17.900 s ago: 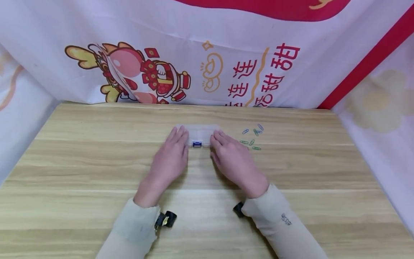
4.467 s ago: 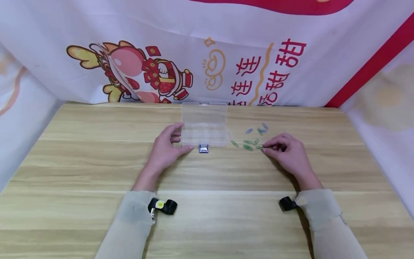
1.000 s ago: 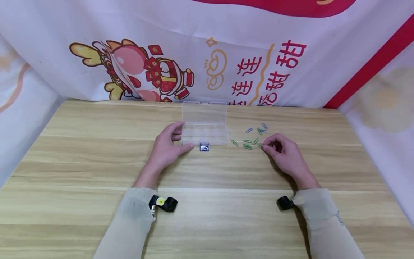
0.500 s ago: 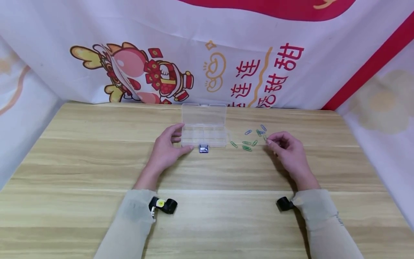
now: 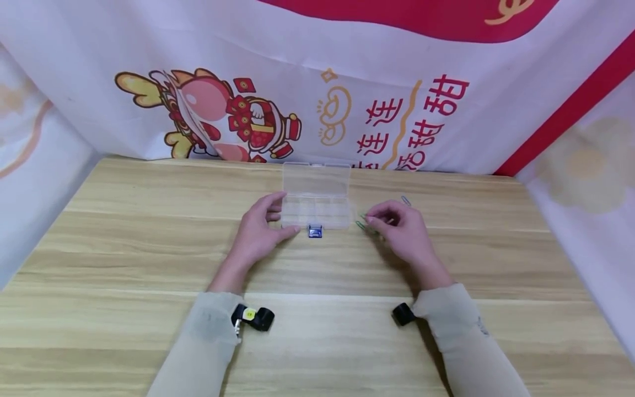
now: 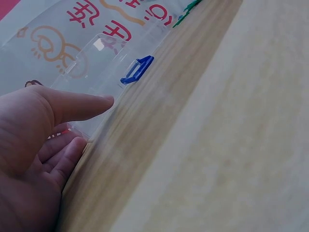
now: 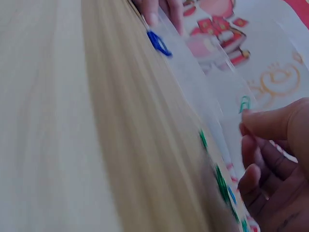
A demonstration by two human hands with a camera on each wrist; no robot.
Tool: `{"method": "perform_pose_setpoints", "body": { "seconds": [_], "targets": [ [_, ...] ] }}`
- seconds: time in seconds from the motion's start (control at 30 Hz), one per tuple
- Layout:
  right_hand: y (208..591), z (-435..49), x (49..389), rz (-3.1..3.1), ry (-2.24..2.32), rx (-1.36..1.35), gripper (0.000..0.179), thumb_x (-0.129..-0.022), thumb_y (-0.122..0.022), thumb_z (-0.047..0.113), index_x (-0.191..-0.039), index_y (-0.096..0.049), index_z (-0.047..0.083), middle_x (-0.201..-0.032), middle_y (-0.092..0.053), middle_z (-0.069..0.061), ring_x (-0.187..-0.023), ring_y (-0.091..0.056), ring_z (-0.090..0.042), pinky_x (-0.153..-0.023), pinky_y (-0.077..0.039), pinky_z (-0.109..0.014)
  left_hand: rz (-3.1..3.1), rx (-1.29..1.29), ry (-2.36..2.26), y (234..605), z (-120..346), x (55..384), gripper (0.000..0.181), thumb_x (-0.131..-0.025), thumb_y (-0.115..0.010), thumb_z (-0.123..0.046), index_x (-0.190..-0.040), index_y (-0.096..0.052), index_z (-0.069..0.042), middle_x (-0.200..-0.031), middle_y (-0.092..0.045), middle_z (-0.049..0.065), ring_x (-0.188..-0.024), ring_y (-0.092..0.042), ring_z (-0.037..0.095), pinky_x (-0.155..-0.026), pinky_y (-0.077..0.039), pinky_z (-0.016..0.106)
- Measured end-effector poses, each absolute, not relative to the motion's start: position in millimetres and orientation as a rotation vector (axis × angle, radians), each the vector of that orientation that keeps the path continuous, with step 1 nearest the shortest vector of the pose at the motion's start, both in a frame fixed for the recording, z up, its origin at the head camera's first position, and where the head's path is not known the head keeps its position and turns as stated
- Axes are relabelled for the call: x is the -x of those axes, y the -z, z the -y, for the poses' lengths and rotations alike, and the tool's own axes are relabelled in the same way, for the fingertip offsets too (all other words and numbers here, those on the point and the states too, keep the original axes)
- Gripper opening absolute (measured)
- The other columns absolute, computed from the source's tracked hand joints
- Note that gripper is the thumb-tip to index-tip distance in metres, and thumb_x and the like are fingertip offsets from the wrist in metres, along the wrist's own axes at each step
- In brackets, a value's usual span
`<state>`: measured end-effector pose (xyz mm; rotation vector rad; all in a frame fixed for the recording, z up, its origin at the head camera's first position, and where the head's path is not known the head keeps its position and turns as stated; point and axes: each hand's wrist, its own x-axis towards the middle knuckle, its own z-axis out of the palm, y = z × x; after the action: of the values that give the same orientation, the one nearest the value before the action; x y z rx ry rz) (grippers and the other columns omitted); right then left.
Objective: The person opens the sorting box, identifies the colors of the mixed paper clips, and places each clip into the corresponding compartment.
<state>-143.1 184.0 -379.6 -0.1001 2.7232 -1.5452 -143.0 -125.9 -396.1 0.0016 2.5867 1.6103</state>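
Observation:
A clear plastic compartment box (image 5: 327,205) stands with its lid up at the back middle of the table. Its blue latch (image 5: 315,231) hangs down at the front. My left hand (image 5: 258,229) holds the box's left end, thumb at the front edge and fingers along the side. Just right of the box, my right hand (image 5: 403,231) pinches a green paper clip (image 7: 245,103) between thumb and forefinger, raised off the table. Beneath that hand lie several green paper clips (image 7: 221,184), mostly hidden in the head view. One green clip (image 5: 360,225) shows beside the box.
A blue paper clip (image 5: 406,200) lies behind the right hand. The wooden table (image 5: 317,347) ends at a printed cloth (image 5: 317,33) hanging close behind the raised lid. Cloth walls also stand at both sides.
My right hand has picked a green paper clip from the right of the pile and carried it left, towards the box. Earlier the box lid was raised. My left hand stays at the box.

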Motion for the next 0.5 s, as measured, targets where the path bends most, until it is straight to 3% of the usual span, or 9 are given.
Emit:
{"method": "perform_pose_setpoints", "body": {
  "seconds": [0.5],
  "targets": [
    [381.9,-148.8,150.2,-2.689,1.522,0.064,0.007,-0.100,-0.077,0.017,-0.106,-0.078,0.013,-0.101,-0.073,-0.007,-0.092,-0.062,-0.023,-0.080,-0.054,-0.033,-2.593,0.008,-1.598,396.0,124.8,142.7,0.081,-0.090,-0.088,-0.017,-0.162,-0.049,-0.019,-0.151,-0.059,0.014,-0.135,-0.061,0.035,-0.118,-0.053,0.048]
  ]
}}
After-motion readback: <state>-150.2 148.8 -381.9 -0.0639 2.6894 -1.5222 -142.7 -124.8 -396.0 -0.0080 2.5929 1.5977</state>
